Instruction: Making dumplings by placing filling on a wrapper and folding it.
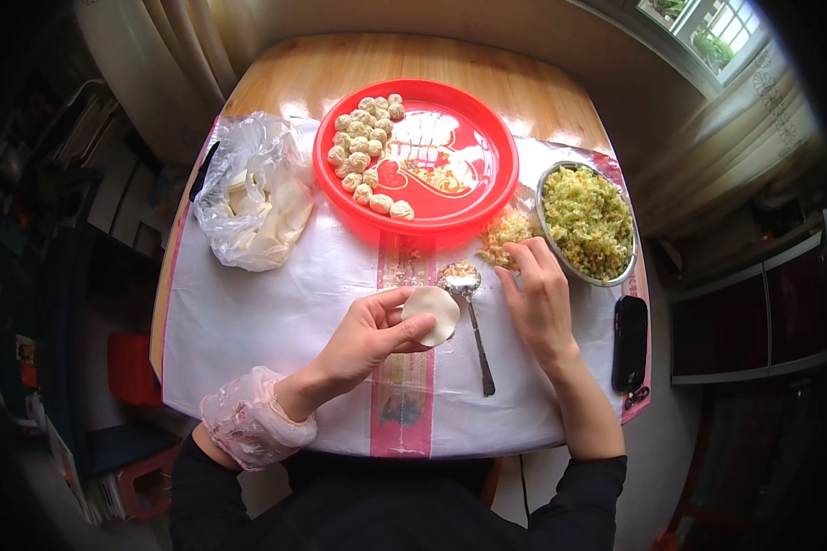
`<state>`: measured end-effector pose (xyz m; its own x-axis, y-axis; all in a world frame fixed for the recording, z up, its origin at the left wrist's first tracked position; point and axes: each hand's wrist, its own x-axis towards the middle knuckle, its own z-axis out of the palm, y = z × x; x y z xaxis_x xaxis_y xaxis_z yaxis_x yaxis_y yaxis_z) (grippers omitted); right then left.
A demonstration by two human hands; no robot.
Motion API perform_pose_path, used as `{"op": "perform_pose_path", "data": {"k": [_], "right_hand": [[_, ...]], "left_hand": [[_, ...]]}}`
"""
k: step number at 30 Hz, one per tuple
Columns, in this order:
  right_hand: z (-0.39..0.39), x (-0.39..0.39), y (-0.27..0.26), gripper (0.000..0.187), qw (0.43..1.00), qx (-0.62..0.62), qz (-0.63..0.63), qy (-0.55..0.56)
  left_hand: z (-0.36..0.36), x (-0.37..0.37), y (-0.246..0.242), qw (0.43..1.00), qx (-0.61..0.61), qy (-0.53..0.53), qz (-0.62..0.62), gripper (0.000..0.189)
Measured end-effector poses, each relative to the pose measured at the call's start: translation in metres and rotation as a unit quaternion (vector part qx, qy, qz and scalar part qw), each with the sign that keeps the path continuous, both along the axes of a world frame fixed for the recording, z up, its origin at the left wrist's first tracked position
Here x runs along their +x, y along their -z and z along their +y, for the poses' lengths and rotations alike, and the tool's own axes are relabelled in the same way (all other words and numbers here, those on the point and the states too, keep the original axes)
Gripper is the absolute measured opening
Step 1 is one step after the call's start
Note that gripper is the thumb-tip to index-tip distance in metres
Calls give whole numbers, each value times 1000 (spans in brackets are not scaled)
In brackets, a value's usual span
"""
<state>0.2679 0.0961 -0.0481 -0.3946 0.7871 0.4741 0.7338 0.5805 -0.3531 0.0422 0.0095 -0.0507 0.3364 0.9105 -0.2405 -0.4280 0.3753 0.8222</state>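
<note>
A round dough wrapper [434,310] lies across the fingers of my left hand [372,334], pinned by the thumb. My right hand [541,299] is at the edge of a small heap of chopped filling [506,234], fingers curved and a little apart; whether the fingertips hold any filling cannot be told. Between the hands a metal spoon [479,337] rests on the tablecloth with bits of filling in its bowl. A metal bowl [637,255] heaped with chopped green and yellow filling [586,220] stands right of the heap. Several pleated dumplings [360,141] sit along the left side of a red round tray [503,165].
A clear plastic bag [251,241] with wrappers inside lies left of the tray. A black phone-like object [629,343] lies near the right edge of the table, which has a white and pink tablecloth [248,324]. A red stool [145,489] stands low at the left.
</note>
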Motion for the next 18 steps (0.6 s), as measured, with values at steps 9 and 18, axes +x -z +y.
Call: {"op": "perform_pose_path", "data": {"k": [9, 18], "right_hand": [[6, -6, 10, 23, 999, -28, -29, 1], [13, -3, 20, 12, 998, 12, -57, 5]], "left_hand": [[1, 1, 2, 1000, 8, 10, -23, 35], [3, 0, -1, 993, -64, 24, -93, 35]]}}
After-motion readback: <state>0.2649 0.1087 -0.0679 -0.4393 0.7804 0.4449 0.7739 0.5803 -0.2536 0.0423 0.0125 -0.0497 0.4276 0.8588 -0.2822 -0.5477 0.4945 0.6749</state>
